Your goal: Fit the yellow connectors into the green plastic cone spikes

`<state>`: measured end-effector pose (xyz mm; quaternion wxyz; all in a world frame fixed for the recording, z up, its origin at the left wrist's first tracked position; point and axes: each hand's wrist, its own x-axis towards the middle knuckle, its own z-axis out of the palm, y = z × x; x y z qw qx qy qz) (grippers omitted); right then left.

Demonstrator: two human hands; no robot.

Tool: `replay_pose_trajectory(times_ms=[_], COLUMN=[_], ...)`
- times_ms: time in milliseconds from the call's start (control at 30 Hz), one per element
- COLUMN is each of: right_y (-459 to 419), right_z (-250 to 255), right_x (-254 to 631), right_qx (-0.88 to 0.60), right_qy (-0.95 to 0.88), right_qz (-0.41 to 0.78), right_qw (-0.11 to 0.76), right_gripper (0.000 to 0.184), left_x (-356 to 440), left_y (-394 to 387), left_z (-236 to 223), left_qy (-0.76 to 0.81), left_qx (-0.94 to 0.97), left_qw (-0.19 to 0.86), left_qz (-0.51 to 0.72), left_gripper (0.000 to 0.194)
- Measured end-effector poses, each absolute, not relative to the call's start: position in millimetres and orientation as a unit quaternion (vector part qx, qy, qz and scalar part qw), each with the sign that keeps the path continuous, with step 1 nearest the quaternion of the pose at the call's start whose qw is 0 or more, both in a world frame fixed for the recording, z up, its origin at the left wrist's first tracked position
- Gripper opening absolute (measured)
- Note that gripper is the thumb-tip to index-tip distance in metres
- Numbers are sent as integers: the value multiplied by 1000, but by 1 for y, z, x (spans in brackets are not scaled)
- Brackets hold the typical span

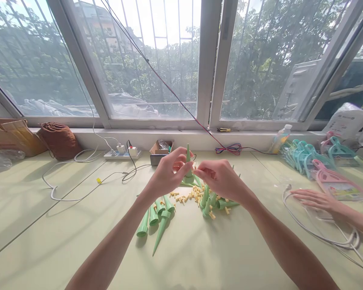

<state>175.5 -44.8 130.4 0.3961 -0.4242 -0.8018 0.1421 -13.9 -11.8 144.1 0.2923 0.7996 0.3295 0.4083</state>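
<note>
Point up, a green plastic spike (pixel 188 163) stands between the fingers and thumb of my left hand (pixel 172 169), which is closed around it. My right hand (pixel 220 177) is pinched close to the spike's side; a speck of yellow shows by its fingertips, but what they hold is too small to make out. Below the hands lies a pile of small yellow plastic pieces (pixel 196 194). Several green spikes (pixel 206 201) stand or lie beneath my right hand. To the left, more green spikes (pixel 163 225) lie on the table, some with yellow bits in their wide ends.
Behind my hands sits a small open box (pixel 161 152). A power strip (pixel 122 154) with white cables lies at the back left. On the right, another person's hand (pixel 317 199) rests near a looped cable (pixel 320 241) and pink and teal plastic items (pixel 308 157).
</note>
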Motion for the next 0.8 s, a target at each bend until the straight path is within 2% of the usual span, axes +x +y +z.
replay_pose_trajectory(times_ms=[800], right_y=[-45], right_z=[132], right_x=[176], right_qx=[-427], right_qy=[-800], right_qz=[142], right_qw=[396], right_gripper=[33], left_x=[-14], left_y=[-12], left_z=[145], left_qy=[330], left_qx=[798], left_qw=[300], left_qz=[404], left_gripper=[14])
